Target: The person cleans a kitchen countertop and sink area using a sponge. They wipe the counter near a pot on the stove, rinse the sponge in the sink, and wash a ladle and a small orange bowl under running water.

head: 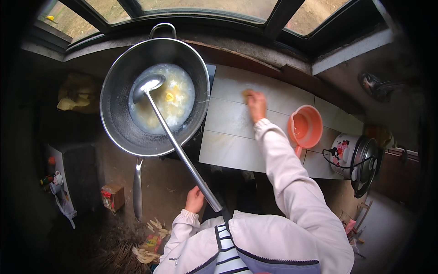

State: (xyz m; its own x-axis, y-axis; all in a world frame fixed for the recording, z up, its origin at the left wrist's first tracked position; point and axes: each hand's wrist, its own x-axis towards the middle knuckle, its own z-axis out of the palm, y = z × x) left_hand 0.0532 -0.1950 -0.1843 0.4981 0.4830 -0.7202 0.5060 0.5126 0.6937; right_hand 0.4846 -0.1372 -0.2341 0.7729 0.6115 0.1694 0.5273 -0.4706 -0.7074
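My right hand (257,105) presses a small yellowish sponge or cloth (246,93) onto the white tiled counter (227,147). Smears show on the tiles around it. My left hand (194,200) is low in front of my body, close beside the handle of a steel ladle (168,132). Its fingers look curled and are partly hidden, so I cannot tell whether they touch the handle. The ladle's bowl rests in a deep wok (118,120) holding cloudy liquid with white and yellow pieces (171,99), perhaps egg. Its handle crosses the wok's near rim towards me.
A pink plastic dipper (316,125) stands right of my right forearm. Beyond it, a floral rice cooker (342,156) sits by the counter's right end. The wok's handle (137,191) juts towards me. A small box (114,197) and dry brush (113,246) lie below left.
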